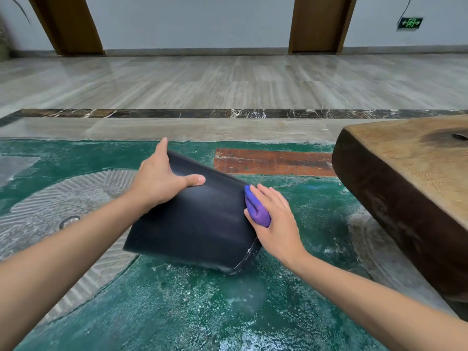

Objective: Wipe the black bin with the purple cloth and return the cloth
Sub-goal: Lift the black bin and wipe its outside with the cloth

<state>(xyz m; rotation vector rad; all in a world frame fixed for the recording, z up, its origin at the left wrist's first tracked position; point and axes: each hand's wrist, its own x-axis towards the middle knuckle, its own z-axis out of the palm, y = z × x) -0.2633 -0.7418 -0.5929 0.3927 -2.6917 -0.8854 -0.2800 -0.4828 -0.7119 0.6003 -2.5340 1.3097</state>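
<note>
**Bin tipped on its edge so the cloth can reach its side**

The worn green-painted floor (177, 312), scuffed white in patches, carries everything here; nothing sits on the thick slab of dark brown wood (410, 188) off to the right, which stands well apart from the work

The smooth black plastic bin (197, 219) is the big thing in the middle. It is tilted hard over, its base swung up and away, resting on the floor by one edge of its rim at the lower right, where the plastic looks scratched and dusty. To my eye it is leaned like that to turn its long side wall upward, where a hand can press on it

The left hand (159, 181) steadies the raised far end: fingers spread apart over the top edge, thumb laid flat along the wall, gripping the bin so it cannot roll or drop back

The right hand (276, 219) lies flat against the bin's right flank, fingers together and pressing the small bunched purple cloth (257, 210) onto the black surface, the wad trapped between palm and bin

Wiping looks to be under way; the return of the cloth is not yet done
</note>
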